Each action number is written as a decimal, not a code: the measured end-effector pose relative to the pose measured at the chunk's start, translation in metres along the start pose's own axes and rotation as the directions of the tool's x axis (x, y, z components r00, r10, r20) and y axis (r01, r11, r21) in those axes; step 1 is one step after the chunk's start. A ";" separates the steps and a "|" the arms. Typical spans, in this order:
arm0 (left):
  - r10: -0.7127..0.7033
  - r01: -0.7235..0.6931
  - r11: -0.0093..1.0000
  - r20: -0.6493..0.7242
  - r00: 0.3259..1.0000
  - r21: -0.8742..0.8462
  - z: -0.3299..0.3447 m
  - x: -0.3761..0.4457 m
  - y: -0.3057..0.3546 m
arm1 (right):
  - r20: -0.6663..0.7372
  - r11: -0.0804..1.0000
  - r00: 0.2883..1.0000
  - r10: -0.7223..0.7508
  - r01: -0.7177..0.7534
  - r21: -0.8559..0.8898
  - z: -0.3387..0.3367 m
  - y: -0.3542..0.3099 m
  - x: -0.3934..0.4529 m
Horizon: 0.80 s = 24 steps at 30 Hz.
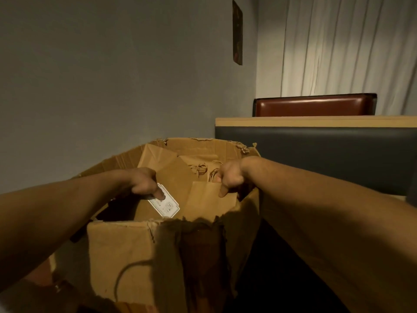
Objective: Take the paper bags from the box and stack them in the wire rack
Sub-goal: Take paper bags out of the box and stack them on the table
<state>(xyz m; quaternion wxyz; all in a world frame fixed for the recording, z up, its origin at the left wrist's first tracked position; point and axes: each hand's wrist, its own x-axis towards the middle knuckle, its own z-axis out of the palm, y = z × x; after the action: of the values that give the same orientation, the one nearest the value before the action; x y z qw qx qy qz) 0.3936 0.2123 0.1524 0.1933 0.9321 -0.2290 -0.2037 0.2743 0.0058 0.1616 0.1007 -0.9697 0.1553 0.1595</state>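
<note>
Paper bags are gripped inside the box by left hand and right hand, fingers closed; none extracted yet, rack unseen.

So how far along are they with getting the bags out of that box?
Nothing shows as done: the wire rack is not in view, so no stacked bags can be counted. In hand: both hands are inside the torn cardboard box, the left hand pinching a paper bag with a white label, the right hand gripping another bag's top edge. Left: lifting these out and racking them; more bags with twisted handles remain behind.
</note>
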 end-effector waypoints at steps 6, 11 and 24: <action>0.097 -0.071 0.980 0.132 0.987 -0.183 -0.012 -0.015 0.000 | -0.001 0.919 0.993 -0.120 0.111 0.378 0.003 0.009 0.006; 0.115 -0.092 0.958 0.067 0.991 -0.270 -0.018 -0.027 0.005 | -0.283 0.653 0.951 -0.125 0.294 0.698 0.001 0.014 0.012; 0.223 -0.382 0.647 -0.316 0.922 -0.659 -0.044 -0.099 0.041 | -0.593 0.053 0.772 0.230 0.599 0.799 -0.023 -0.021 -0.011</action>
<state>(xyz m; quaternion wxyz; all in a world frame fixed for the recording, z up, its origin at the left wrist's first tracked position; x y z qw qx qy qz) 0.3192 0.2402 0.2371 0.5909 0.7487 -0.2644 -0.1430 0.2780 0.0227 0.1899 0.6942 -0.6401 0.1046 -0.3121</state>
